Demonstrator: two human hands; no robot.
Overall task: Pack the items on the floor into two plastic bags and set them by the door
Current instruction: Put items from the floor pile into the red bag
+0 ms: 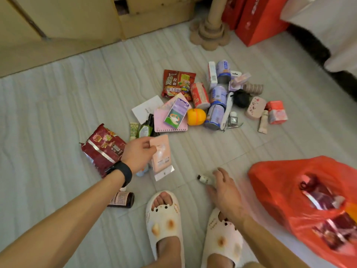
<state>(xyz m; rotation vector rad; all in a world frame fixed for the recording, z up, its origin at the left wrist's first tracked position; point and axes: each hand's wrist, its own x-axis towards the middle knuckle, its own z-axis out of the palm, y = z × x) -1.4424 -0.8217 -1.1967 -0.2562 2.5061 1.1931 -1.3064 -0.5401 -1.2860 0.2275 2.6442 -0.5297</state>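
Note:
My left hand pinches a flat pink sachet just above the floor, a black band on its wrist. My right hand reaches down with spread fingers over a small white bottle with a dark cap; whether it touches the bottle is unclear. An orange plastic bag lies open at the right with red packets inside. A dark red snack packet lies left of my left hand. Farther off sit a pile of cans, a noodle packet, a pink notebook and an orange ball.
A brown bottle lies near my left foot in its cream slipper. Wooden furniture lines the far left, a cardboard post base and red boxes stand at the back, and a white-draped bed fills the right.

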